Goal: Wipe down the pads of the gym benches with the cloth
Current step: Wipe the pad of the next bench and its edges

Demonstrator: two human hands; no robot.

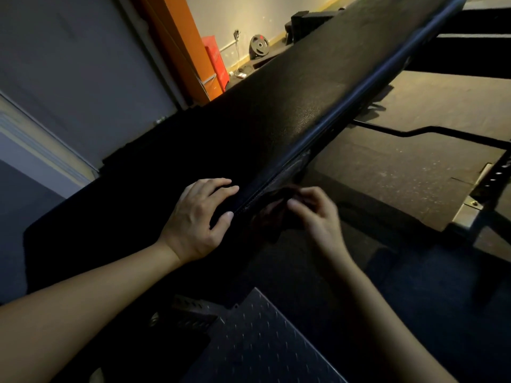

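A long black bench pad [276, 114] runs diagonally from lower left to upper right. My left hand [199, 219] rests on the pad's near end, its fingers curled over the right edge. My right hand [315, 214] is beside that edge and pinches a dark cloth [272, 214] against the pad's side. The cloth is dim and partly blurred.
A metal tread plate [265, 338] lies below my arms. The bench frame with a row of holes [495, 175] stands at right on the rubber floor [401, 167]. A weight plate [260, 47], a red box [215, 59] and an orange pillar [179, 42] stand by the far wall.
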